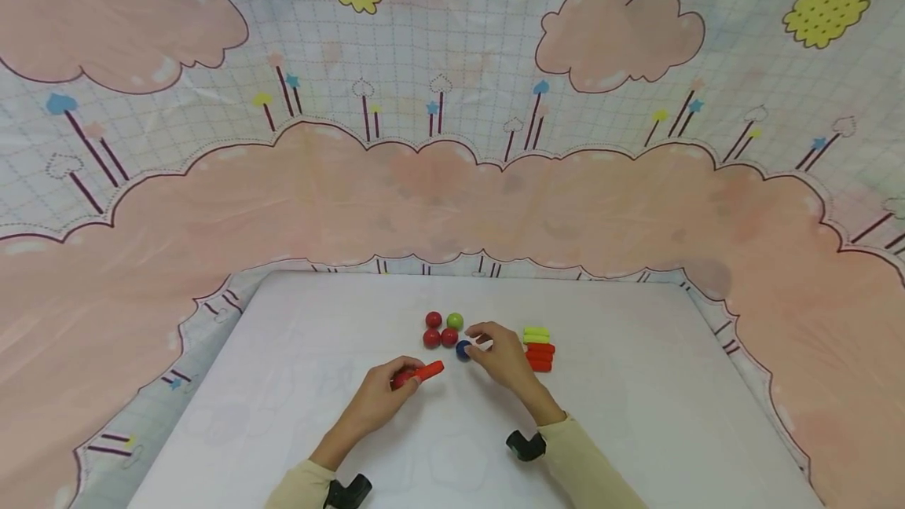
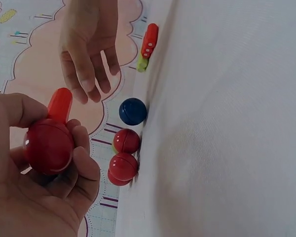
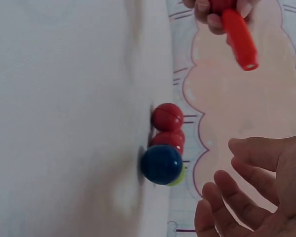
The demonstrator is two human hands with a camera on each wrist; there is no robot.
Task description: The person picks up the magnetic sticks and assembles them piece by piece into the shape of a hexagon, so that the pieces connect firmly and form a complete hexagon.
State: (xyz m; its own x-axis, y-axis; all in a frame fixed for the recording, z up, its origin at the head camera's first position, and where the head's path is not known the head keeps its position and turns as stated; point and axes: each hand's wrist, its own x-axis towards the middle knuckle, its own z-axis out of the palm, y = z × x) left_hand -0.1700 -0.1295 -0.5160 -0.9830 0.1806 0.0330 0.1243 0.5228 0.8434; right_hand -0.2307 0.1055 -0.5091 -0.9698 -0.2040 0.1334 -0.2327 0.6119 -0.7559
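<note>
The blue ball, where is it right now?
In the head view, the blue ball lies on the table, between three red balls at its upper left and the right hand at its right.

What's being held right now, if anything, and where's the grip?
Left hand holds a red ball and red stick, fingers curled round the ball end; the stick's far end is free. Right hand holds nothing.

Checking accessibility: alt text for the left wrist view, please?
A left hand holds a red ball and red stick. An empty right hand hangs near a blue ball; red balls and sticks lie on the white table.
</note>
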